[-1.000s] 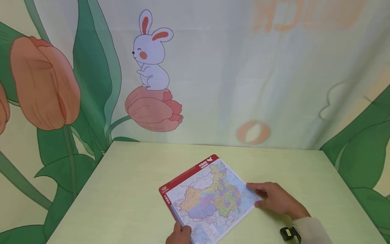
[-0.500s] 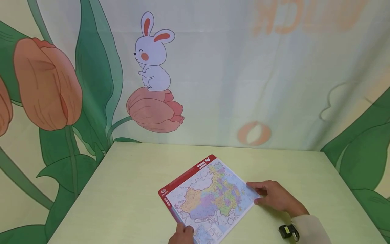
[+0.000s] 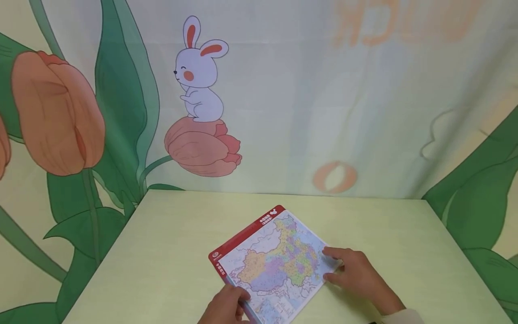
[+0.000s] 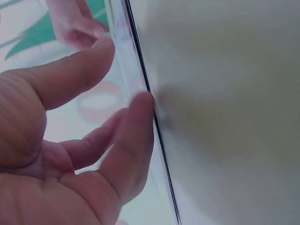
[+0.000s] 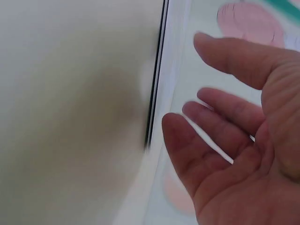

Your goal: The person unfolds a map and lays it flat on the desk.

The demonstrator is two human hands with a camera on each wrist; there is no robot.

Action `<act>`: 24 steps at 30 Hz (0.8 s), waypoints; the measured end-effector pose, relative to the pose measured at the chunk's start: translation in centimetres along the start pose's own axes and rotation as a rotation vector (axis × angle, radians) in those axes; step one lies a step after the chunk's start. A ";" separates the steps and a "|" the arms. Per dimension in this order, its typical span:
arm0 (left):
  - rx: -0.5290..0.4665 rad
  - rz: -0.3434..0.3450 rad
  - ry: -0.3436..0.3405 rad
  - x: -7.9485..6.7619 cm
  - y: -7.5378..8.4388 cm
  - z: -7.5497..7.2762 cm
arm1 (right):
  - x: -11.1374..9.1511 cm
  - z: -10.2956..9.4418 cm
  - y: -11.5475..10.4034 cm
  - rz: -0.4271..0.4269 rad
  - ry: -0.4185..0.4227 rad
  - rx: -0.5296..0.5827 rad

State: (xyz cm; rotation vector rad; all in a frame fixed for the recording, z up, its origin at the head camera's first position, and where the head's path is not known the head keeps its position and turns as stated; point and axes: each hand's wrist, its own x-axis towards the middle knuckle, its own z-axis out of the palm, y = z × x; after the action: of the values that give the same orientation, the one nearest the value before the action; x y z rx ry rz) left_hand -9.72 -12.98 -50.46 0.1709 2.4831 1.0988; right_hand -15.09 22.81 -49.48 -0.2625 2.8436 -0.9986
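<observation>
A rectangular map board (image 3: 279,265) with a red border and a multicoloured map of China lies turned at an angle on the table. At its lower left edge is my left hand (image 3: 226,306), thumb over the edge and fingers fairly straight. In the left wrist view, the index finger (image 4: 140,122) comes right up to the board's thin dark edge (image 4: 145,70). My right hand (image 3: 356,274) is at the opposite corner, thumb and index finger spread, overlapping that corner. The right wrist view has its fingers (image 5: 180,140) relaxed and spread beside the board edge (image 5: 157,84).
The pale yellow table (image 3: 162,252) extends around the board. Behind its back edge hangs a curtain (image 3: 283,112) printed with a rabbit (image 3: 202,85), tulips (image 3: 60,117) and green leaves.
My left hand has come farther into view along the board's edge, its fingers looser. My right hand has shifted slightly left over the corner. The board has stayed nearly in place.
</observation>
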 end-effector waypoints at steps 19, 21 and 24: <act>0.061 0.042 0.193 2.9 -3.3 -7.9 | -3.9 5.7 -6.9 0.041 -0.245 0.093; 0.059 0.029 0.196 3.3 -3.5 -8.5 | -4.2 6.2 -7.2 0.042 -0.239 0.105; 0.078 0.014 0.196 4.1 -3.9 -9.2 | -4.8 6.8 -7.8 0.016 -0.211 0.125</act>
State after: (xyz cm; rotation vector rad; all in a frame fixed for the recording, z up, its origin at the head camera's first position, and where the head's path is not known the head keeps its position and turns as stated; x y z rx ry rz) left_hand -17.08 -20.81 -49.10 0.1078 2.7042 1.0708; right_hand -8.28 13.66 -49.65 -0.3117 2.5800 -1.0722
